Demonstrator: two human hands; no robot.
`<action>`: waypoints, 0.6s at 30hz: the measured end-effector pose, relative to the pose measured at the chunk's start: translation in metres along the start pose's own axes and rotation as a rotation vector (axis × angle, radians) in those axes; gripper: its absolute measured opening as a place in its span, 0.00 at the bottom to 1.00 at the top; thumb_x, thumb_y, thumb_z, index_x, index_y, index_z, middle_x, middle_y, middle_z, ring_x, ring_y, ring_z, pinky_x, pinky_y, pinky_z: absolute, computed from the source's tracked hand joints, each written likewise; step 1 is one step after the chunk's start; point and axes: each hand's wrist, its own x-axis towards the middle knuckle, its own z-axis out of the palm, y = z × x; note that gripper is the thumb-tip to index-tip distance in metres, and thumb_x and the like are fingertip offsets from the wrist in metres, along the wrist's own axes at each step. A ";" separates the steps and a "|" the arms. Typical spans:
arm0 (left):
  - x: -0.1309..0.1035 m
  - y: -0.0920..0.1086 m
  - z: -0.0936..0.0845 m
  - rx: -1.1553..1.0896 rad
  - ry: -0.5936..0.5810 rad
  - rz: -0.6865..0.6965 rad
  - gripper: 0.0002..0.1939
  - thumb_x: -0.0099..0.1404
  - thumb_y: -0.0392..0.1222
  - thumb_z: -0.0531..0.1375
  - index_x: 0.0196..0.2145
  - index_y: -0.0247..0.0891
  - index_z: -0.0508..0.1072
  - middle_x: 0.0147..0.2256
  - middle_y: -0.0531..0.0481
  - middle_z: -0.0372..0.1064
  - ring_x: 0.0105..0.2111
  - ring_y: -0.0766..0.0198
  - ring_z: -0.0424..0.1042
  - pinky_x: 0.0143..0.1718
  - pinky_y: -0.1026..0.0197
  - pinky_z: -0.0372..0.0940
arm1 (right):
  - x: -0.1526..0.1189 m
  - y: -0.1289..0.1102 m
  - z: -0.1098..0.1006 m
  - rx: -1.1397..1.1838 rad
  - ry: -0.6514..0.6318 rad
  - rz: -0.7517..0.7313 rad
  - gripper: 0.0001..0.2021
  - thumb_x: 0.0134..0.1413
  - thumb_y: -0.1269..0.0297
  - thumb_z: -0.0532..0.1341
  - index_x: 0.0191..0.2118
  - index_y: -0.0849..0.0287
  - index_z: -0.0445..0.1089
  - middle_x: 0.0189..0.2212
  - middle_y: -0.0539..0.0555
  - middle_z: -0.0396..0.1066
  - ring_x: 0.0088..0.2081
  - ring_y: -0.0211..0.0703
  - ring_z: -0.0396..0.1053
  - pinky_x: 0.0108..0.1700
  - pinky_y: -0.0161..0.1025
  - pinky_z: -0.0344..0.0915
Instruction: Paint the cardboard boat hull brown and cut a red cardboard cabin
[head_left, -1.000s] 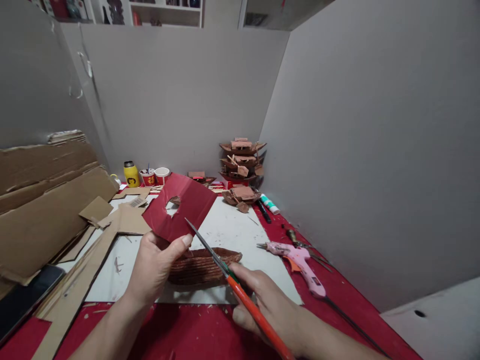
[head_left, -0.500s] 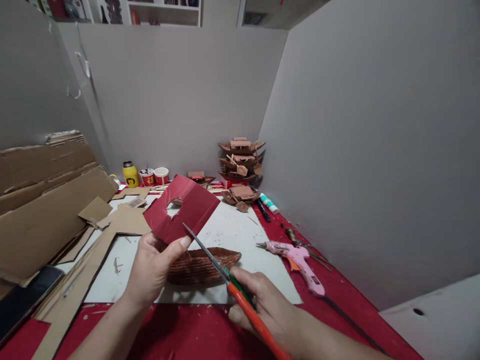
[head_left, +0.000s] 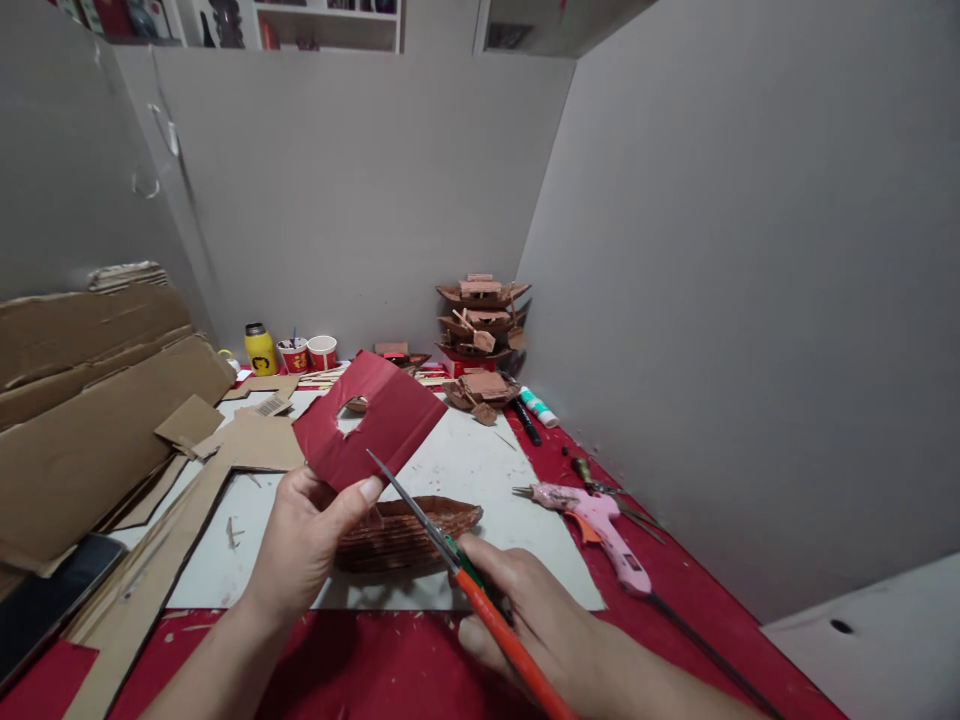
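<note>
In my left hand [head_left: 307, 535] is a piece of red card [head_left: 390, 405] with a ragged round hole, pinched at its lower edge between thumb and fingers. My right hand [head_left: 525, 610] is wrapped round scissors [head_left: 480, 590] with an orange and a green handle. Their blades look closed, and the tip lies over the lower part of the card; whether it touches cannot be made out. Below and behind the card, a brown ribbed model boat hull [head_left: 409, 535] rests on the white sheet [head_left: 480, 465], partly hidden by my left hand and the scissors.
A pink glue gun [head_left: 592, 515] lies at the right, its cord running toward me. Finished model boats [head_left: 480, 320] are stacked at the back. Cardboard sheets [head_left: 112, 430] and a dark phone [head_left: 60, 600] fill the left. Two paper cups and a yellow bottle [head_left: 260, 350] stand behind.
The red card has shifted slightly to the right and tilted a little in my left hand. The scissors and my right hand are almost where they were.
</note>
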 end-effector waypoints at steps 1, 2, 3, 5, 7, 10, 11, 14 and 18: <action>0.000 0.000 0.001 -0.003 0.003 -0.005 0.10 0.55 0.45 0.68 0.28 0.36 0.76 0.20 0.57 0.71 0.21 0.71 0.66 0.25 0.69 0.62 | 0.000 -0.001 0.000 -0.015 0.007 0.007 0.09 0.52 0.58 0.58 0.32 0.56 0.59 0.20 0.43 0.53 0.23 0.35 0.47 0.27 0.34 0.50; 0.000 0.000 0.001 -0.009 0.007 -0.007 0.10 0.55 0.45 0.68 0.28 0.36 0.76 0.20 0.56 0.71 0.21 0.71 0.67 0.25 0.69 0.63 | 0.000 -0.001 0.000 -0.031 0.015 0.017 0.09 0.52 0.57 0.58 0.32 0.56 0.58 0.20 0.43 0.54 0.23 0.35 0.47 0.27 0.34 0.50; 0.000 0.000 0.002 -0.017 0.010 -0.008 0.09 0.55 0.45 0.69 0.28 0.36 0.76 0.20 0.56 0.71 0.21 0.71 0.67 0.26 0.69 0.63 | 0.000 -0.002 0.000 -0.044 0.021 0.027 0.10 0.52 0.56 0.58 0.31 0.56 0.58 0.20 0.43 0.54 0.23 0.35 0.47 0.27 0.34 0.50; 0.000 0.001 0.004 -0.026 0.017 -0.002 0.09 0.54 0.44 0.69 0.27 0.36 0.76 0.20 0.56 0.71 0.21 0.71 0.67 0.26 0.69 0.63 | 0.000 -0.002 0.000 -0.066 0.025 0.040 0.10 0.52 0.55 0.58 0.31 0.55 0.58 0.19 0.43 0.54 0.22 0.35 0.47 0.27 0.34 0.50; 0.000 0.002 0.006 -0.032 0.019 0.014 0.10 0.54 0.44 0.69 0.25 0.36 0.76 0.20 0.56 0.70 0.21 0.71 0.66 0.26 0.70 0.63 | 0.000 -0.001 0.000 -0.087 0.027 0.037 0.11 0.52 0.54 0.58 0.31 0.55 0.58 0.19 0.43 0.55 0.22 0.35 0.47 0.27 0.34 0.50; -0.001 0.002 0.008 -0.047 0.015 0.029 0.10 0.55 0.43 0.69 0.23 0.36 0.75 0.20 0.56 0.70 0.21 0.72 0.66 0.25 0.70 0.62 | 0.000 0.000 0.001 -0.105 0.034 0.025 0.12 0.52 0.53 0.58 0.32 0.55 0.58 0.20 0.43 0.55 0.22 0.35 0.47 0.27 0.35 0.50; -0.001 0.002 0.008 -0.050 0.011 0.028 0.10 0.55 0.43 0.69 0.23 0.36 0.75 0.20 0.56 0.70 0.21 0.72 0.66 0.25 0.70 0.63 | 0.000 0.001 0.002 -0.103 0.038 0.023 0.12 0.52 0.54 0.58 0.32 0.55 0.57 0.20 0.43 0.55 0.22 0.35 0.47 0.27 0.35 0.50; -0.002 0.003 0.008 -0.064 -0.013 0.022 0.08 0.55 0.42 0.68 0.25 0.36 0.76 0.22 0.55 0.71 0.23 0.70 0.67 0.29 0.68 0.65 | -0.001 0.002 0.004 -0.060 0.042 0.026 0.11 0.52 0.57 0.59 0.31 0.55 0.56 0.20 0.42 0.54 0.22 0.35 0.47 0.27 0.34 0.49; -0.003 0.003 0.006 -0.083 -0.038 0.023 0.06 0.56 0.42 0.68 0.28 0.37 0.78 0.26 0.53 0.73 0.26 0.68 0.69 0.34 0.65 0.67 | -0.002 0.004 0.005 0.009 0.038 0.031 0.10 0.52 0.60 0.60 0.30 0.55 0.56 0.20 0.42 0.52 0.22 0.34 0.46 0.27 0.34 0.50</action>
